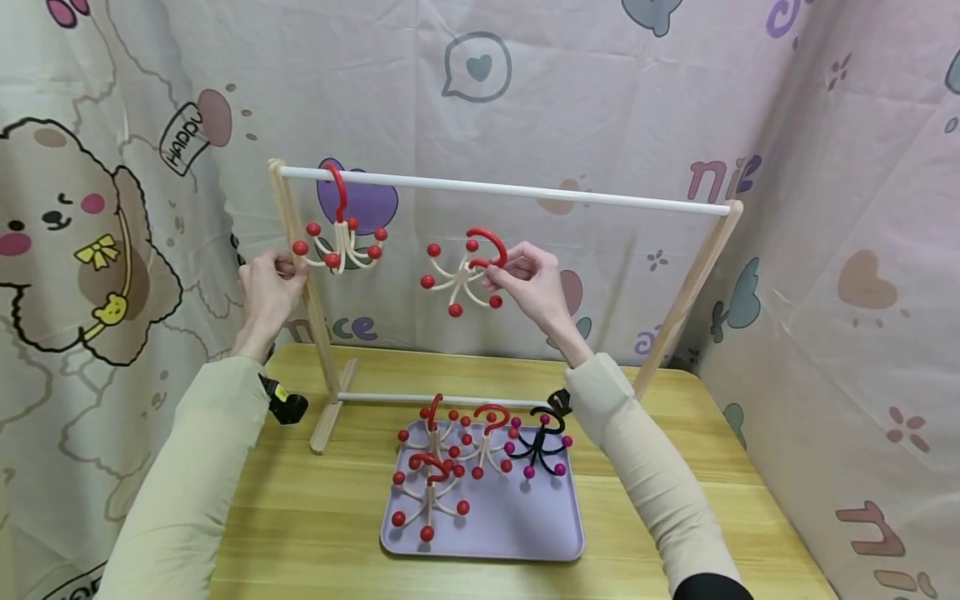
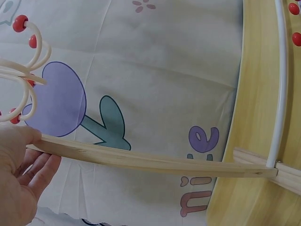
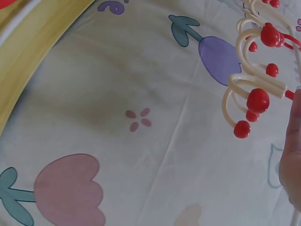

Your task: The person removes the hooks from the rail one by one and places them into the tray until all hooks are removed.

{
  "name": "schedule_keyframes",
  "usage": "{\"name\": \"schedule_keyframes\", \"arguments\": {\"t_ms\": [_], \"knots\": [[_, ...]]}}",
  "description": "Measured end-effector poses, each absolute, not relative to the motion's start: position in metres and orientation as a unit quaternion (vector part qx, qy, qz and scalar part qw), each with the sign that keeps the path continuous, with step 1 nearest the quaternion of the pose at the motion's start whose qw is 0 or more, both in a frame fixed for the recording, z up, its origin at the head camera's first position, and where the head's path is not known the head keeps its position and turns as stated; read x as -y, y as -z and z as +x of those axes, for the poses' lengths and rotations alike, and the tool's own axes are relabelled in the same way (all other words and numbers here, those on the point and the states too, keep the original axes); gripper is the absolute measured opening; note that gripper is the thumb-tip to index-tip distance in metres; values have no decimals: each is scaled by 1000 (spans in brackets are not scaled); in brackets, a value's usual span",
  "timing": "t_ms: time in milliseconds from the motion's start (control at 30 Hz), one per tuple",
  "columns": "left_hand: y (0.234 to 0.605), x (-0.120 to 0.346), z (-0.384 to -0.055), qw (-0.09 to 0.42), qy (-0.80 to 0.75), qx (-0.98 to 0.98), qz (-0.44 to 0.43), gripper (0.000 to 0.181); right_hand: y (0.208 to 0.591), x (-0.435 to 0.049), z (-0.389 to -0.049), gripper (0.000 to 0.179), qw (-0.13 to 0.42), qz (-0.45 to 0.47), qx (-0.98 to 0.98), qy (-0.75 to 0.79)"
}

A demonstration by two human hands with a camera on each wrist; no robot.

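My left hand (image 1: 270,290) grips the left wooden post (image 1: 321,333) of a rack, thumb on one side and fingers on the other in the left wrist view. In front of the rack, below its white top bar (image 1: 487,187), my right hand (image 1: 536,287) pinches the red hook (image 1: 491,242) of a cream multi-armed hanger (image 1: 459,275) tipped with red balls. A similar hanger (image 1: 341,242) hangs by its red hook near the bar's left end. In the right wrist view only the edge of the right hand (image 3: 292,160) shows, beside the held hanger (image 3: 268,84).
On the wooden table (image 1: 300,517), a lavender tray (image 1: 525,533) carries several red-hooked hangers (image 1: 430,497) and one black hanger (image 1: 538,446) with magenta balls. The rack's lower white bar (image 1: 450,399) runs behind the tray. A printed curtain (image 1: 480,125) surrounds the table.
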State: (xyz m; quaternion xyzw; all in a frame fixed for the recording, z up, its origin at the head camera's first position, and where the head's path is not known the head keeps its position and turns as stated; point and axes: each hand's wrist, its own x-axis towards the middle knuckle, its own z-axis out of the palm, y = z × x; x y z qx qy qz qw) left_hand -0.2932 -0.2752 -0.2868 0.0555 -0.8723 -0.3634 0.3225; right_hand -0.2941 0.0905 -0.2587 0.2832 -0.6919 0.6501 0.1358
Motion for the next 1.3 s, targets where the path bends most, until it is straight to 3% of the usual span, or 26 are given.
{"name": "schedule_keyframes", "arguments": {"t_ms": [233, 867, 1300], "knots": [[286, 276, -293, 319, 362, 874, 58, 34, 281, -112, -280, 13, 119, 322, 687, -640], [285, 275, -291, 317, 361, 875, 57, 35, 350, -157, -233, 7, -5, 364, 714, -598], [285, 276, -293, 312, 359, 877, 65, 35, 382, -161, -218, 7, -95, 390, 711, -577]]}}
